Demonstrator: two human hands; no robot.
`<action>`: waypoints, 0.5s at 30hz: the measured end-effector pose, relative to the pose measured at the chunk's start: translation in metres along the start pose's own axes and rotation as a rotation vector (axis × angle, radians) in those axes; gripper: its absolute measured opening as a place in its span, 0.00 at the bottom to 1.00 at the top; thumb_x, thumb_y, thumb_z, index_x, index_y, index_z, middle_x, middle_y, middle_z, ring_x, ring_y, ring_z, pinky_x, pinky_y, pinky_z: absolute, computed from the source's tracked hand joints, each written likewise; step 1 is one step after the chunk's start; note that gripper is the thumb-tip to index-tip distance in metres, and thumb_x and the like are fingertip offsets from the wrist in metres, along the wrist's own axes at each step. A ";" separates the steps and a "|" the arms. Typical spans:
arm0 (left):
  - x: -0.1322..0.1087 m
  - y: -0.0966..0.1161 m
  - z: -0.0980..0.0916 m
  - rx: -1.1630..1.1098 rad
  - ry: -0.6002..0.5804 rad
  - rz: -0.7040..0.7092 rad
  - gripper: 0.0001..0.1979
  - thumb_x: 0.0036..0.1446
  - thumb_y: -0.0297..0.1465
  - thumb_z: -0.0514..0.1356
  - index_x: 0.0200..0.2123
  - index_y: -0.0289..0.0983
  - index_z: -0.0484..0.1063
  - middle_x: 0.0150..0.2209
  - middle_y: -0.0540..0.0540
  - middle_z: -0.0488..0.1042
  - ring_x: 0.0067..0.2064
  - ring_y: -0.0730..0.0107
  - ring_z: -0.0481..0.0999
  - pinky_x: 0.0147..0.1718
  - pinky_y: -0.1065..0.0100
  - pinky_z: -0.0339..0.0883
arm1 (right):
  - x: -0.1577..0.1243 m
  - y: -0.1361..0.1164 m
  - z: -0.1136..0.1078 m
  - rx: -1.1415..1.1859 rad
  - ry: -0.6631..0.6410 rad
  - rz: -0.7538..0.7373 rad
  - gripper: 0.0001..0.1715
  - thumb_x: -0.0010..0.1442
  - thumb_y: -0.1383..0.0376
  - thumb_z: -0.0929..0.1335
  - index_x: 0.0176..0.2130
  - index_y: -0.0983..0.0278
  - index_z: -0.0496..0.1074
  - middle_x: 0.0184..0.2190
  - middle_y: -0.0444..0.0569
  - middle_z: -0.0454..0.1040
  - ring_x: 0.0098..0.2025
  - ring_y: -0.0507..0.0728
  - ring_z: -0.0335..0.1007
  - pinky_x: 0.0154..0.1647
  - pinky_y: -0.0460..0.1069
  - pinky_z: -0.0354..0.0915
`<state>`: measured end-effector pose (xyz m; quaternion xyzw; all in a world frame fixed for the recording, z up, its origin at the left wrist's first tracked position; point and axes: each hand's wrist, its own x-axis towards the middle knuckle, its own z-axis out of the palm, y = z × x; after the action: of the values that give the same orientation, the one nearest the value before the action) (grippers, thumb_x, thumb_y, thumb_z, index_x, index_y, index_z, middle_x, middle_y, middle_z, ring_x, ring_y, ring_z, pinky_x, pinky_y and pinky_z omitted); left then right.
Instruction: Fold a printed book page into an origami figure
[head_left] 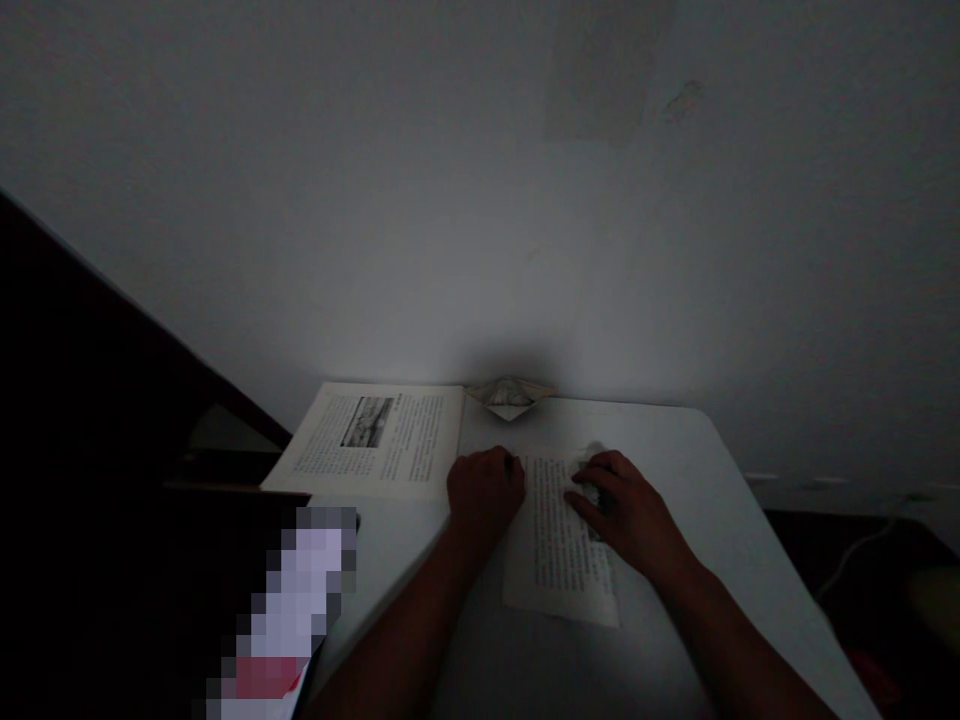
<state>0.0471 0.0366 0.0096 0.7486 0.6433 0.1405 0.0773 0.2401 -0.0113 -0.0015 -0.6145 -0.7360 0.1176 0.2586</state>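
Note:
A printed sheet of paper (551, 540) lies lengthwise before me on the white table, dense with columns of text. At its upper left edge rests my left hand (484, 490), closed like a fist; whether its fingers pinch the paper is hidden. Over the sheet's right side is my right hand (622, 505), fingers bent and the thumb apart from the forefinger. It partly covers a dark printed picture there. Against the wall beyond stands a folded paper piece (510, 397), pointed at the front and hollow on top.
Flat at the table's (675, 440) back left are more printed pages (420, 430) with a picture. A blurred-out bright device or object (292, 590) sits at the left edge. The wall (450, 250) rises right behind the table. A thin cable (855, 545) hangs at the right.

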 end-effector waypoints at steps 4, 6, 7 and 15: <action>0.000 0.000 0.000 -0.002 -0.011 0.001 0.14 0.59 0.36 0.51 0.31 0.37 0.73 0.31 0.45 0.78 0.34 0.64 0.76 0.37 0.64 0.61 | 0.001 -0.004 -0.001 -0.013 -0.020 0.020 0.13 0.57 0.57 0.67 0.40 0.60 0.73 0.41 0.49 0.67 0.40 0.56 0.69 0.40 0.51 0.68; 0.001 0.001 -0.001 -0.002 -0.029 -0.003 0.14 0.59 0.36 0.51 0.32 0.37 0.74 0.31 0.45 0.78 0.34 0.64 0.76 0.37 0.65 0.61 | 0.001 -0.006 -0.002 -0.013 -0.023 0.028 0.13 0.57 0.57 0.67 0.40 0.60 0.73 0.41 0.49 0.67 0.39 0.56 0.69 0.40 0.51 0.68; 0.001 0.001 -0.002 -0.002 -0.039 -0.006 0.14 0.59 0.37 0.51 0.32 0.37 0.74 0.31 0.45 0.78 0.34 0.65 0.76 0.37 0.65 0.61 | 0.001 -0.006 -0.002 -0.016 -0.024 0.028 0.13 0.57 0.57 0.67 0.40 0.61 0.73 0.41 0.49 0.67 0.39 0.56 0.70 0.40 0.51 0.68; 0.000 0.002 -0.007 -0.015 -0.073 -0.022 0.15 0.60 0.37 0.50 0.34 0.37 0.74 0.34 0.44 0.78 0.37 0.65 0.75 0.40 0.65 0.61 | 0.001 -0.003 0.000 0.001 0.003 -0.006 0.13 0.57 0.56 0.67 0.40 0.60 0.73 0.41 0.50 0.67 0.41 0.57 0.69 0.41 0.52 0.68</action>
<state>0.0473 0.0361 0.0166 0.7454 0.6472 0.1170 0.1081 0.2377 -0.0113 0.0003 -0.6125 -0.7373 0.1163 0.2602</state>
